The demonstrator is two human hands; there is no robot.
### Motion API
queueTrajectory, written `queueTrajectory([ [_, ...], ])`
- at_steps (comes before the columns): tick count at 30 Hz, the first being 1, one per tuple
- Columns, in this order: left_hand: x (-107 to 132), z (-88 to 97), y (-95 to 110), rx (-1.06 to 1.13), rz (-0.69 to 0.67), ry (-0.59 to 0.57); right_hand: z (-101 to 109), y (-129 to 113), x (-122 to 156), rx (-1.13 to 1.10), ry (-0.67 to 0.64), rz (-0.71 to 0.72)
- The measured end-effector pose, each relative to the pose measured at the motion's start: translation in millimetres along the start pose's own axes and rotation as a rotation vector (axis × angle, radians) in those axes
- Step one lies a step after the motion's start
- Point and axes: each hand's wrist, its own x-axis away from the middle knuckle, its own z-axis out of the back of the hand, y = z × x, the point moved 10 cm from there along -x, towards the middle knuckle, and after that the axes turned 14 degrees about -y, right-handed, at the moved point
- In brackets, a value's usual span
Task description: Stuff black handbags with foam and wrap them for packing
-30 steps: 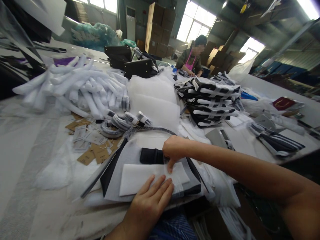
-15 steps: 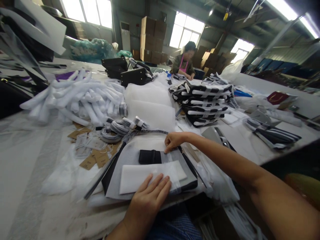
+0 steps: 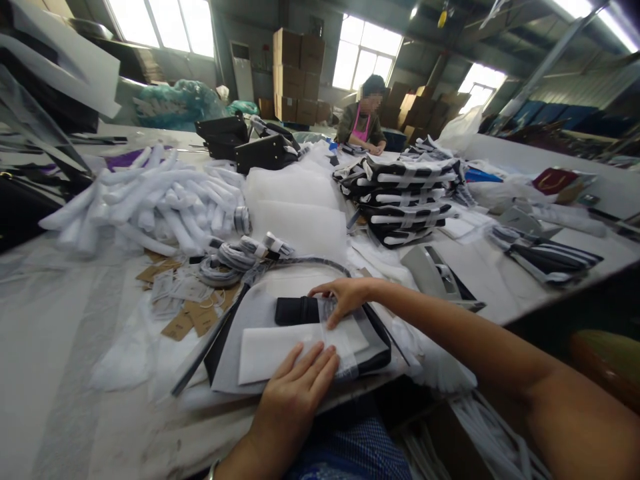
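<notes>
In front of me lies a black handbag [image 3: 377, 358], its face covered by a pale sheet [image 3: 227, 360]. A white foam strip [image 3: 257, 353] rests across the lower part, and my left hand [image 3: 300, 380] presses flat on it with fingers stretched out. Just above the strip is a black strap piece [image 3: 290, 311] that looks like a folded flap or small pouch. My right hand [image 3: 345, 297] touches its right end, thumb and fingers apart, over a strip of clear film [image 3: 345, 347] running down across the foam. The bag's handle [image 3: 320, 262] arches behind.
Coiled grey straps [image 3: 227, 260] and brown paper tags [image 3: 187, 320] lie left of the bag. Beyond are a heap of white foam tubes [image 3: 150, 193], foam sheets [image 3: 300, 223] and stacked wrapped bags [image 3: 400, 200]. A co-worker [image 3: 363, 123] sits across the table.
My right hand has gone from a closed pinch at the black piece's right side to spread fingers over it and the film. My left hand stays pressed on the foam.
</notes>
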Motion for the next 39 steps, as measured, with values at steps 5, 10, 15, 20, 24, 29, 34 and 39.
queueTrajectory([
  [5, 0.2, -4.3, -0.4, 0.008, -0.006, -0.038, 9.7, 12.1, -9.2, -0.163, -0.012, -0.009],
  [10, 0.0, -5.8, -0.6, 0.030, -0.012, -0.056, 28.5, 5.0, 24.2, -0.148, 0.286, 0.020],
  [15, 1.5, -7.1, -0.1, 0.019, -0.025, -0.079, -19.5, -26.4, 99.1, -0.035, 0.726, 0.113],
  [20, 0.3, -8.3, 3.4, -0.042, -0.066, -0.116, -117.5, -59.3, 122.3, 0.517, 0.892, 0.216],
  [24, 13.6, 7.8, 1.0, -0.173, -0.167, -0.145, -134.1, -51.7, 111.4, 0.660, 0.923, 0.178],
  [29, 53.4, 34.4, -40.9, -0.356, -0.088, -0.242, -125.1, -46.4, 106.5, 0.669, 0.926, 0.184],
  [34, 74.5, 32.3, -66.4, -0.296, 0.009, -0.262, -129.1, -57.1, 118.0, 0.640, 0.976, 0.201],
  [39, 73.6, 24.1, -68.7, -0.212, 0.027, -0.284, -153.5, -77.9, 130.0, 0.179, 1.055, 0.336],
])
